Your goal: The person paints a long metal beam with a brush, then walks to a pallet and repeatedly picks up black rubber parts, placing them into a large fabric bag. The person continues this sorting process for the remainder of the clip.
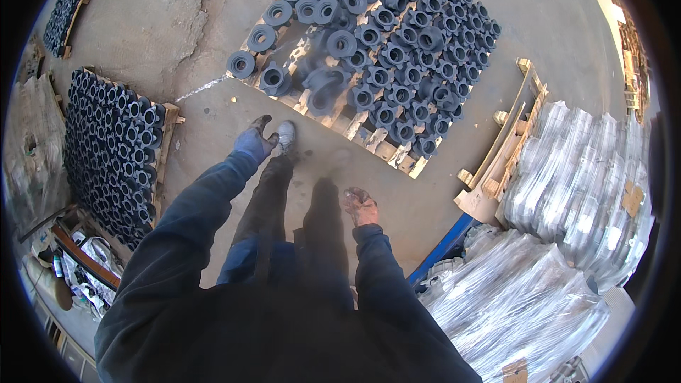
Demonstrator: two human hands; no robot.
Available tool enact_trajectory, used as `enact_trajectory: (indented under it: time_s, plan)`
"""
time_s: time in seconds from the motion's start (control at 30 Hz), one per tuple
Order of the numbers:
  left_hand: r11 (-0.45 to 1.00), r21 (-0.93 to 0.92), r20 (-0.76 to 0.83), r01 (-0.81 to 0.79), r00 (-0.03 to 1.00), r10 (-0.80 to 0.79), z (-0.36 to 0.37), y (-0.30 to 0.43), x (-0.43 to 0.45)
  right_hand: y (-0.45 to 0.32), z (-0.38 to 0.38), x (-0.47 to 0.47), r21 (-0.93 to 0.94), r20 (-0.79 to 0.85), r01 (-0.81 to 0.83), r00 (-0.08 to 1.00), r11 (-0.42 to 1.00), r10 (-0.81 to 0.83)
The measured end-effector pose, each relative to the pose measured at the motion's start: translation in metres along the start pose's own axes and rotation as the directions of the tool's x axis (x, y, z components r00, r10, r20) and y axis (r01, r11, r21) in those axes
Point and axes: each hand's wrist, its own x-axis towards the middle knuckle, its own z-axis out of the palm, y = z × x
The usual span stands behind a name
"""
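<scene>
My left hand [252, 141], smudged dark, hangs over the floor with its thumb apart from the fingers and nothing in it. The fingers of my right hand [362, 206] are curled; the palm is hidden, and no object shows in them. In front of me a wooden pallet [372, 141] bears rows of dark grey flanged castings, probably metal. A larger casting [324, 88] near its front edge is blurred, and a hazy patch surrounds it. Left of it stands a casting with a round bore [274, 78]. Neither hand touches the castings.
At the left stands another pallet loaded with castings [114, 143], with a bin of scraps [88, 271] nearer me. On the right, wooden pallets [505, 143] lean beside stacks wrapped in clear film [516, 287]. A blue bar [441, 247] lies by them. The concrete floor [197, 26] is cracked.
</scene>
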Motion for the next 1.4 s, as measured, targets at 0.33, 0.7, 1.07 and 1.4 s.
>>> enact_trajectory:
  time_s: [0.33, 0.7, 1.07, 1.4]
  plan:
    - [0.979, 0.197, -0.064, 0.056, 0.997, -0.044, 0.123, 0.048, 0.183, -0.019, 0.049, 0.063, 0.36, 0.195, -0.18, 0.974, 0.916, 0.114]
    - [0.939, 0.266, 0.022, 0.218, 0.972, -0.232, 0.146, 0.055, 0.242, 0.031, 0.055, 0.173, -0.175, 0.162, 0.218, 0.968, 0.96, -0.191]
    - [0.869, -0.388, 0.001, 0.306, 0.944, -0.331, 0.124, -0.059, 0.156, -0.051, 0.095, 0.284, -0.54, -0.027, 0.168, 0.976, 0.825, -0.216]
    - [0.687, -0.593, 0.066, 0.419, 0.876, -0.478, 0.111, -0.113, 0.044, -0.054, 0.155, 0.387, -0.797, 0.152, 0.288, 0.946, 0.531, -0.286]
